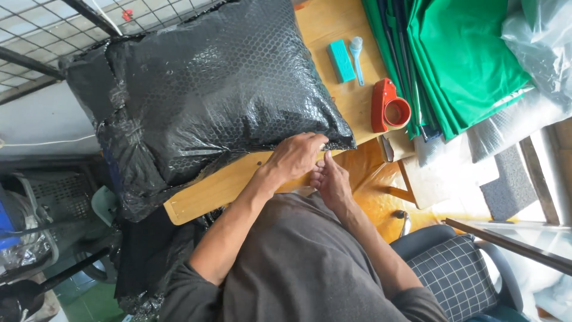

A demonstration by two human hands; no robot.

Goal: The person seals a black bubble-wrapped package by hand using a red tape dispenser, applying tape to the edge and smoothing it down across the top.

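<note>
The black bubble-wrap parcel (202, 95) is a large, puffy, pillow-shaped bundle, glossy, with a honeycomb pattern of bubbles showing across its skin. It lies flat, filling most of the surface beyond the grip, its bulk spreading up and away from the fingers. Clear tape creases and gathers the wrap on the side far from the grip. The corner nearest the grip tapers to a flattened, wrinkled edge, and this edge is the part pinched; the far corners overhang their support.

Single head-worn view, looking steeply down from close above, wooden table (333, 30) edge ahead, scene appearing tilted
</note>
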